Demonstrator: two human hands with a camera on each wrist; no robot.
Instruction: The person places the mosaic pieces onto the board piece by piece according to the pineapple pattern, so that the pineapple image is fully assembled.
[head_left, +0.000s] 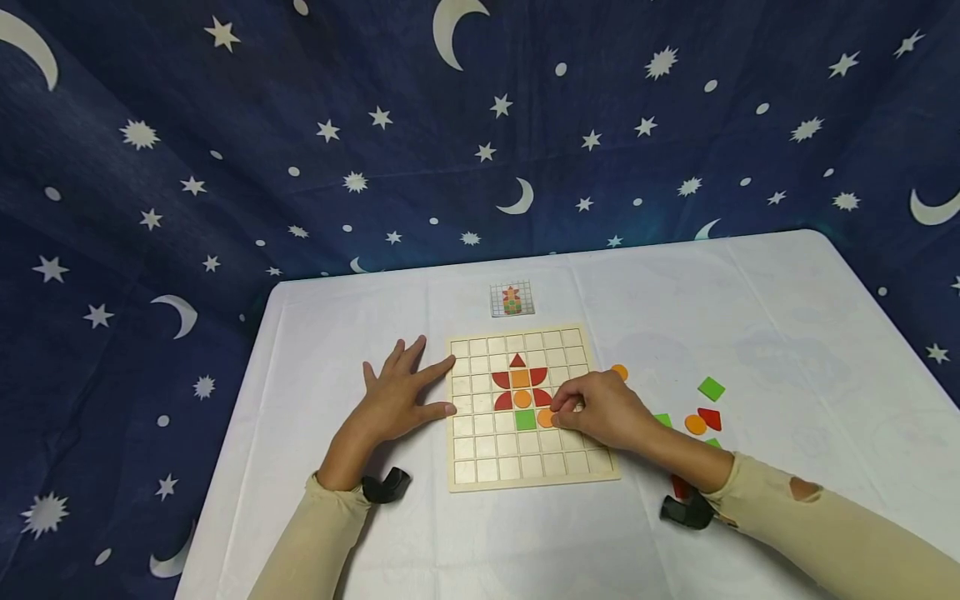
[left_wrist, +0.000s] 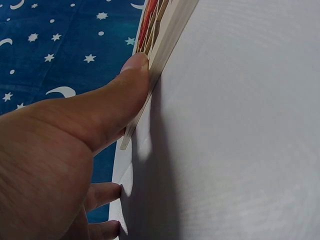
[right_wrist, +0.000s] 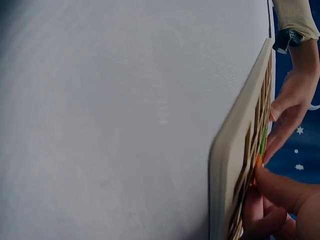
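A wooden grid board (head_left: 487, 472) lies on the white table. My left hand (head_left: 396, 397) spreads its straight fingers at the board's left edge, its thumb and index finger touching the rim. Over the right half of the board, my right hand (head_left: 600, 408) pinches an orange disc (head_left: 545, 417) between thumb and fingertips, at a cell right of a green square (head_left: 526, 420). Above these pieces sit another orange disc (head_left: 522, 398), an orange square (head_left: 520, 379), several red quarter-round pieces (head_left: 538, 377) and a red triangle (head_left: 517, 361).
A small pattern card (head_left: 512, 298) lies behind the board. Loose pieces are scattered right of it, among them a green square (head_left: 711, 388), an orange disc (head_left: 695, 425) and a red piece (head_left: 710, 418); some are partly hidden by the right arm. A starry blue cloth (head_left: 420, 208) hangs behind the table.
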